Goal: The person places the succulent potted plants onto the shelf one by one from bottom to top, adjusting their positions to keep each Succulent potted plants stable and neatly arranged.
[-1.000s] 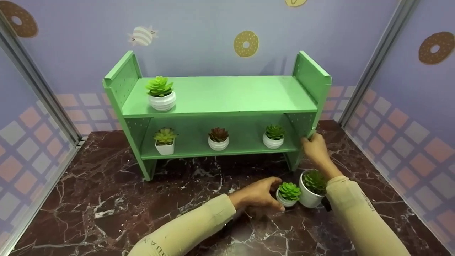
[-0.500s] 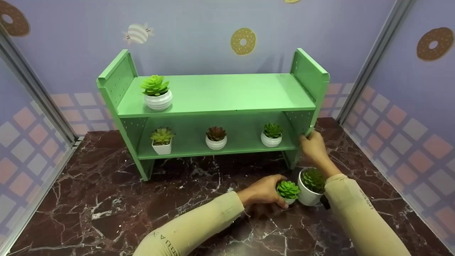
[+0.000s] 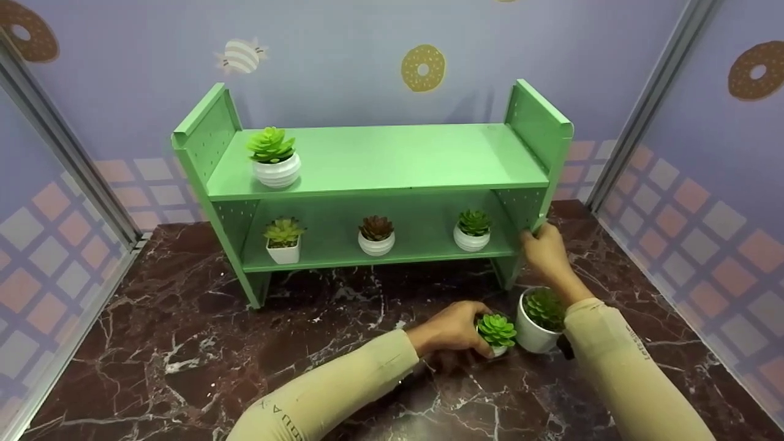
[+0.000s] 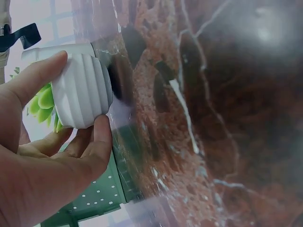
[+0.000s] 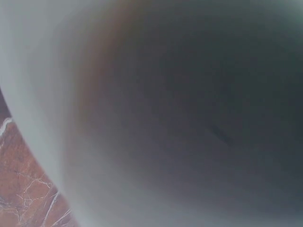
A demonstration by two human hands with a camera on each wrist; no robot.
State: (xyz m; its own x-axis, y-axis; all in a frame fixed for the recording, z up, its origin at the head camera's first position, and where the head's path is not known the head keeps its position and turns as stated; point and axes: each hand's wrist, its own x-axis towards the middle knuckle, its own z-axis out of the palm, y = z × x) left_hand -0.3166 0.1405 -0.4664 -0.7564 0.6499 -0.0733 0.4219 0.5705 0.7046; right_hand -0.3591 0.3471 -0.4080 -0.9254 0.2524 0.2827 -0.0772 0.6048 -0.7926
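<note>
Down on the marbled tabletop, my left hand (image 3: 453, 327) holds a small potted succulent (image 3: 497, 331) with bright green leaves. Seen from the left wrist, my thumb lies on one side of its ribbed white pot (image 4: 83, 92) and my fingers curl against the other. My right hand (image 3: 545, 250) grips the front edge of the right side panel of a green two-tier shelf (image 3: 398, 158), its fingertips partly hidden behind the panel. Just right of the small succulent stands a larger white-potted succulent (image 3: 536, 329), under my right forearm. A blurred pale surface fills most of the right wrist view.
On the top tier, a bright green succulent (image 3: 275, 162) stands at the left. Below it are a square-potted succulent (image 3: 283, 242), a reddish-brown succulent (image 3: 376, 236) and a dark green succulent (image 3: 472, 231). Patterned walls surround the marbled tabletop (image 3: 153, 343).
My left hand has moved slightly right and its fingers have closed round the small succulent's pot. My right hand keeps its place on the shelf's side panel.
</note>
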